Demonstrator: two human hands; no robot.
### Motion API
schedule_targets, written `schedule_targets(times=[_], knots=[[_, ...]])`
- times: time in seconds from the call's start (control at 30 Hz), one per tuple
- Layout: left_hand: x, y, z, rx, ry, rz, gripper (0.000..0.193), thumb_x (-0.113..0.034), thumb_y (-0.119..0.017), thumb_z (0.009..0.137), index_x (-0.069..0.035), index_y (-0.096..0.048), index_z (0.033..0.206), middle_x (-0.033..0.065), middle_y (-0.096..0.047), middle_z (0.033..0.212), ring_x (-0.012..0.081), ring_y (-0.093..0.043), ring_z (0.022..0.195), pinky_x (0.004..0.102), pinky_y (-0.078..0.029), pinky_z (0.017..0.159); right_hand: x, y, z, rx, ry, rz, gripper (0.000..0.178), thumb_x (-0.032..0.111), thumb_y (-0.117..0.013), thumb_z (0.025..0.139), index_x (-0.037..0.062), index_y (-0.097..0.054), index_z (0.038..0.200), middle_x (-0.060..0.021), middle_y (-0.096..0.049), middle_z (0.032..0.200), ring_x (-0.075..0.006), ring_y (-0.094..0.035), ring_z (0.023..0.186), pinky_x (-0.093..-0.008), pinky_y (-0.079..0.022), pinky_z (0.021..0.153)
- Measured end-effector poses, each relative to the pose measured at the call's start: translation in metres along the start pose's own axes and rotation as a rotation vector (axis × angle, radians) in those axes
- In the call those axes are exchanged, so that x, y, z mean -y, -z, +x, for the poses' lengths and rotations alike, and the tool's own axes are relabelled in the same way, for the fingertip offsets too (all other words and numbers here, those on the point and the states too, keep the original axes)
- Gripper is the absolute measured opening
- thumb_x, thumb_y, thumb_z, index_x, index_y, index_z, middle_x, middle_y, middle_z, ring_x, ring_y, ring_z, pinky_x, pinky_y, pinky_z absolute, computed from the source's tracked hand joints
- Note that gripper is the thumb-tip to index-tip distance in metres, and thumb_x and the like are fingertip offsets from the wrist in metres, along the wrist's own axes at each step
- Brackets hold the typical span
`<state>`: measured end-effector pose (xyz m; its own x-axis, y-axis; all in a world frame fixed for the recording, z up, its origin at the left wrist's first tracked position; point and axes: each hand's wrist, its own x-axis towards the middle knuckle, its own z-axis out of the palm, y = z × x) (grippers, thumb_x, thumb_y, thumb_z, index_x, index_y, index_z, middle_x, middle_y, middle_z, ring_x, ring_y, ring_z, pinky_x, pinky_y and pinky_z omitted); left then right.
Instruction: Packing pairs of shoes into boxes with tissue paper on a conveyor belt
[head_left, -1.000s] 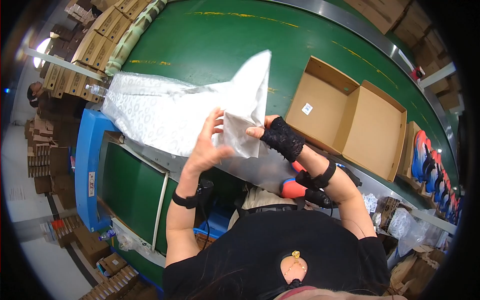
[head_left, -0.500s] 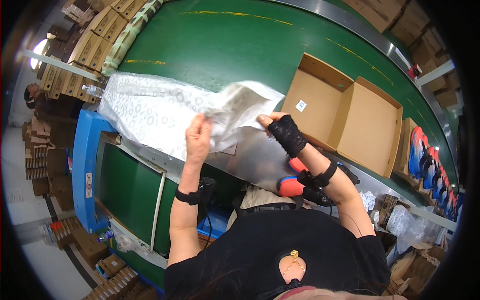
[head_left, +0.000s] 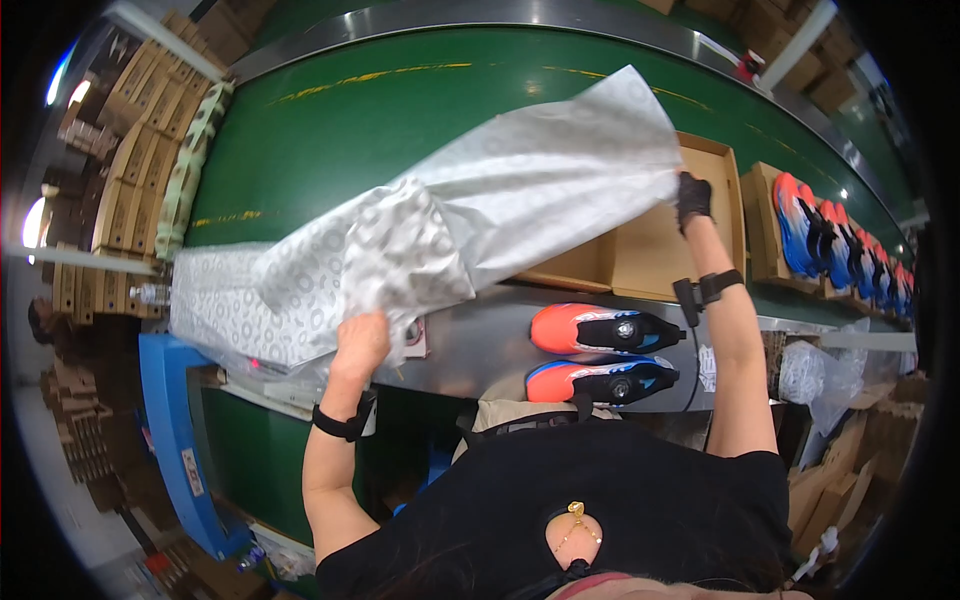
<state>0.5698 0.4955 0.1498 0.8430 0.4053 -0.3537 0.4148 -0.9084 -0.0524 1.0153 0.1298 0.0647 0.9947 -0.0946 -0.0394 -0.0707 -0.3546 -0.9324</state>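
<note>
The person is holding a large white paper sheet [head_left: 560, 160] with grey ring marks, using both hands. The left hand [head_left: 362, 340] is bare and is gripping the near edge of the paper, its fingers folding in with their tips out of sight. The right hand [head_left: 693, 197], wearing a black glove, is pinching the far right end; the dark glove is making its single fingers hard to tell apart. Between the two grips the sheet is slanting up to the right, rising to a corner over the green belt [head_left: 330, 140], and a loose fold is hanging near the left hand.

The sheet's left part is lying over a paper stack [head_left: 205, 290] in clear plastic, while its right part is hiding some of an open brown box [head_left: 655, 255]. Just in front of the box, a pair of shoes [head_left: 558, 328] in orange, blue and black is resting on the steel desk [head_left: 480, 345], side by side with the toes pointing left. A small card [head_left: 414, 338] is lying beside the left hand, partly covered.

On the far right, a row of shoes [head_left: 795, 225] in similar colours is standing beyond the box. On the left, a blue frame [head_left: 180, 430] is standing near the stack, a clear bottle [head_left: 150, 293] is lying close to it, and stacked cartons [head_left: 130, 190] are rising behind.
</note>
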Motion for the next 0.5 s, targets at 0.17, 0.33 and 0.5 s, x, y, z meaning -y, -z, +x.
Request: schedule_targets(times=[0.17, 0.33, 0.5], knots=[[0.021, -0.01, 0.029, 0.077, 0.07, 0.111, 0.016, -0.009, -0.049, 0.07, -0.003, -0.062, 0.077, 0.0174, -0.062, 0.074, 0.0336, -0.061, 0.074, 0.0412, -0.048, 0.065, -0.081, 0.182, 0.085, -0.307, -0.275, -0.114, 0.045, 0.038, -0.056, 0.072, 0.007, -0.058, 0.104, -0.0117, -0.063, 0.09, -0.0243, -0.059, 0.075, -0.0341, -0.045, 0.07], [0.086, 0.01, 0.049, 0.015, 0.377, 0.085, 0.019, -0.013, -0.05, 0.071, -0.003, -0.062, 0.08, 0.0201, -0.061, 0.085, 0.0339, -0.06, 0.082, 0.0411, -0.047, 0.072, -0.119, 0.303, 0.139, -0.311, -0.136, -0.379, 0.047, 0.039, -0.055, 0.073, 0.0074, -0.054, 0.108, -0.0115, -0.059, 0.096, -0.0241, -0.056, 0.082, -0.0336, -0.042, 0.074], [0.145, 0.032, 0.006, 0.149, 0.793, 0.107, 0.031, -0.015, -0.05, 0.07, -0.001, -0.06, 0.096, 0.0215, -0.059, 0.096, 0.0344, -0.058, 0.09, 0.041, -0.046, 0.076, -0.198, 0.35, 0.04, -0.176, 0.062, -0.637, 0.049, 0.04, -0.053, 0.075, 0.0078, -0.049, 0.112, -0.0112, -0.055, 0.104, -0.0239, -0.052, 0.09, -0.0329, -0.038, 0.08]])
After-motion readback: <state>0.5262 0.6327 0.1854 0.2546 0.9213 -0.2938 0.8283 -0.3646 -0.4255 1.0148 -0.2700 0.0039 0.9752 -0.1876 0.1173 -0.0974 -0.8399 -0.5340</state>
